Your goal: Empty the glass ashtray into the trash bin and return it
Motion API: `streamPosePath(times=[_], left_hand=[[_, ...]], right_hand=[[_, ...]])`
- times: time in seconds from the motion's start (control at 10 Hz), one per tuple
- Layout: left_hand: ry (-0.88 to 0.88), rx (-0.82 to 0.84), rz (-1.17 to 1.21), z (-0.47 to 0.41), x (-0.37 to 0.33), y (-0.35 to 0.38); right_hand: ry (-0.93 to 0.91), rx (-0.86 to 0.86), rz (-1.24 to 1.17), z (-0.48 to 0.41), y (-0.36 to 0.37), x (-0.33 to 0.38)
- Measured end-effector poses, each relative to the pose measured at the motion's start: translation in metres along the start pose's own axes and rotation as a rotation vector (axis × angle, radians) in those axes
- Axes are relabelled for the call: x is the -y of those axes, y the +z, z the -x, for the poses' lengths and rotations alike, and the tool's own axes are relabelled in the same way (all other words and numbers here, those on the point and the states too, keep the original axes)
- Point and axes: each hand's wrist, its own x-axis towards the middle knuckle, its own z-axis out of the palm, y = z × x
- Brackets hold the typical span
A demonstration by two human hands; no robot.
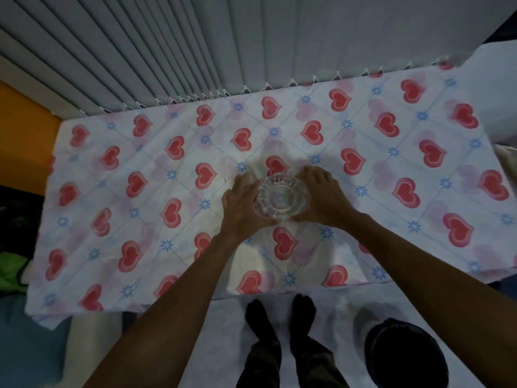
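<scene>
A clear glass ashtray (282, 197) with a scalloped rim sits near the middle of the table, on a white cloth printed with red hearts (140, 191). Its bowl looks see-through, with nothing visible inside. My left hand (242, 204) cups its left side and my right hand (321, 196) cups its right side, fingers wrapped against the glass. A dark round trash bin (405, 359) stands on the floor at the lower right, beside my feet.
Grey vertical blinds (195, 51) hang behind the table's far edge. An orange surface (22, 121) lies at the left, with a green item (11, 270) below it. My feet (279, 317) in dark socks stand at the table's near edge.
</scene>
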Motion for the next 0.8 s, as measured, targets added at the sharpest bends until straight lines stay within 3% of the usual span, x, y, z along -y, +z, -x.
streamPosePath(times=[0.5,0.6,0.8], left_hand=[[-0.036,0.077,-0.071,-0.005,0.011,0.006],[-0.058,0.149,-0.078,-0.005,0.009,0.002],[-0.091,0.193,-0.121,0.003,-0.015,-0.034]], right_hand=[[-0.027,0.011,0.088,0.001,0.007,-0.013],[-0.043,0.070,0.096,0.000,0.000,-0.013],[-0.021,0.029,0.077,-0.004,-0.018,-0.018]])
